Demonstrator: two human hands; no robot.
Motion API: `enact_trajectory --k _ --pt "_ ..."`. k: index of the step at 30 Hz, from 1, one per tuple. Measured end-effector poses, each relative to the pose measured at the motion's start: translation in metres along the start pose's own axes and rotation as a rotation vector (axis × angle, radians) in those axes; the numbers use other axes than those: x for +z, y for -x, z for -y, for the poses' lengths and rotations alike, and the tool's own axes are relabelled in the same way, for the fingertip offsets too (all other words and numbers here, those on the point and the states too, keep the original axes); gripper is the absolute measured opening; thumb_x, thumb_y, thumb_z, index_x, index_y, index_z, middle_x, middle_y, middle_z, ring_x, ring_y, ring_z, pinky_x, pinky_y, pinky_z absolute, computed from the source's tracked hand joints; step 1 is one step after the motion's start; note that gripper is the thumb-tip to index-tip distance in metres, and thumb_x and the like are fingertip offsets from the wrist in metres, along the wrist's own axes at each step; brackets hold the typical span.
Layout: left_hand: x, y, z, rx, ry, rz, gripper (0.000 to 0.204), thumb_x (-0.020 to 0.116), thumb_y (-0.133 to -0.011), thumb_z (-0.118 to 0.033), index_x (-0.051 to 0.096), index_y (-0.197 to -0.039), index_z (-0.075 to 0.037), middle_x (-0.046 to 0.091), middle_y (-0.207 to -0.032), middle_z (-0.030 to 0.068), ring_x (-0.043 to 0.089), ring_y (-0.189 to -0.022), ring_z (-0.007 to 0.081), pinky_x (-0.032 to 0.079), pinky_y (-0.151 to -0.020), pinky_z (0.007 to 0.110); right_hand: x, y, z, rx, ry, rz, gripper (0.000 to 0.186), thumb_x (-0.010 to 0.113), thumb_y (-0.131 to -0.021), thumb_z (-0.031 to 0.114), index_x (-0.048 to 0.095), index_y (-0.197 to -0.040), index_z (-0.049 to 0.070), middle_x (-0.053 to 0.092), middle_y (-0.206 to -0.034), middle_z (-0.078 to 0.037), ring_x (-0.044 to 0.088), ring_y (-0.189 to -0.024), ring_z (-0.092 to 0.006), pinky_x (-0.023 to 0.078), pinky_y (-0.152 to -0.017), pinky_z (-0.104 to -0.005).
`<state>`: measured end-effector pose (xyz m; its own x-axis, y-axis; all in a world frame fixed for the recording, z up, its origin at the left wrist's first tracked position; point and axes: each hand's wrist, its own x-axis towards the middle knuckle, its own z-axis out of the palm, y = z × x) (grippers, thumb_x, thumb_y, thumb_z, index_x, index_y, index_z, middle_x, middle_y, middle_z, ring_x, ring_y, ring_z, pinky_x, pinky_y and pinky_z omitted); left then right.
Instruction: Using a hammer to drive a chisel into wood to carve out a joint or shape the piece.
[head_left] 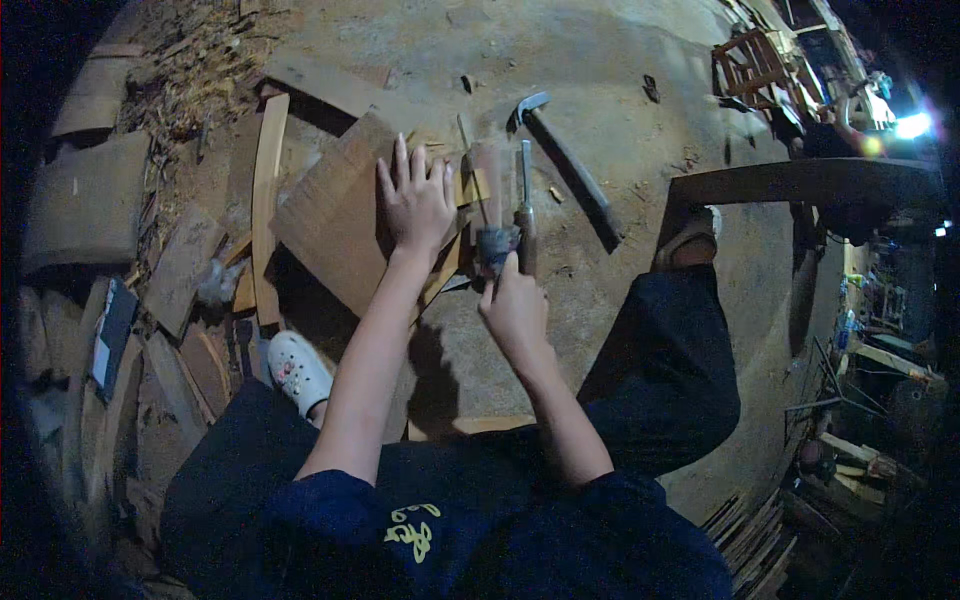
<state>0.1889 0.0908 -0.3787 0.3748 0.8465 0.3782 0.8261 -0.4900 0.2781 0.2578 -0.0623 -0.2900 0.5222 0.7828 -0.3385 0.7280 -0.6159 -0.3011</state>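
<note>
My left hand (415, 208) lies flat, fingers spread, on a square brown board (330, 240). A narrow lighter wood piece (468, 188) shows past its fingertips, at the board's right. My right hand (515, 315) is closed around the dark handle of a saw (497, 250), whose long blade is blurred and lies over that lighter wood; whether it touches the wood I cannot tell. A chisel (527, 215) with a wooden handle lies just right of the saw, and a hammer (565, 165) with a long grey handle lies on the ground farther right.
Planks and scrap wood (185, 270) pile along the left. A dark wooden beam (790, 180) stands at the right by my foot (690, 245); my other foot (300, 370) is at lower left. A wooden frame (750, 75), bright lamp (910, 126) and more lumber (850, 455) line the right.
</note>
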Motion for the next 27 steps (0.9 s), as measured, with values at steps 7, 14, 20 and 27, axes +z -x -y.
enact_trajectory --k 7,14,20,27 --pt "0.003 -0.002 0.000 0.037 0.007 -0.002 0.034 0.043 -0.096 -0.031 0.068 -0.107 -0.011 0.051 -0.133 0.0122 0.029 -0.138 0.0337 0.019 -0.110 0.058 -0.020 -0.009 0.009 0.009 -0.031 0.045 0.030 0.059 -0.081 0.016 0.047 -0.102 -0.002 0.064 -0.077 -0.027 0.065 -0.074 -0.0438 0.052 -0.067 -0.0534" --pt "-0.003 0.002 0.005 -0.003 -0.012 0.060 0.036 0.041 -0.096 -0.030 0.069 -0.107 -0.009 0.049 -0.137 0.0119 0.027 -0.139 0.0333 0.016 -0.111 0.059 -0.024 0.018 0.004 0.016 -0.011 0.091 0.026 0.058 -0.083 0.017 0.049 -0.098 -0.002 0.064 -0.076 -0.027 0.065 -0.076 -0.0443 0.052 -0.068 -0.0544" --pt "-0.002 -0.008 -0.007 0.005 0.052 0.030 0.036 0.044 -0.095 -0.030 0.068 -0.105 -0.005 0.048 -0.137 0.0101 0.028 -0.139 0.0321 0.022 -0.110 0.057 -0.022 -0.014 0.005 -0.035 -0.027 -0.026 0.025 0.058 -0.084 0.018 0.049 -0.097 -0.001 0.064 -0.078 -0.028 0.064 -0.076 -0.0454 0.051 -0.069 -0.0548" --pt "-0.002 0.005 0.002 0.046 0.084 0.011 0.033 0.046 -0.094 -0.030 0.071 -0.100 -0.010 0.051 -0.131 0.0126 0.029 -0.137 0.0365 0.020 -0.110 0.059 -0.020 -0.003 0.010 -0.005 -0.013 0.086 0.024 0.058 -0.085 0.018 0.049 -0.097 -0.002 0.065 -0.081 -0.028 0.064 -0.079 -0.0451 0.052 -0.071 -0.0538"
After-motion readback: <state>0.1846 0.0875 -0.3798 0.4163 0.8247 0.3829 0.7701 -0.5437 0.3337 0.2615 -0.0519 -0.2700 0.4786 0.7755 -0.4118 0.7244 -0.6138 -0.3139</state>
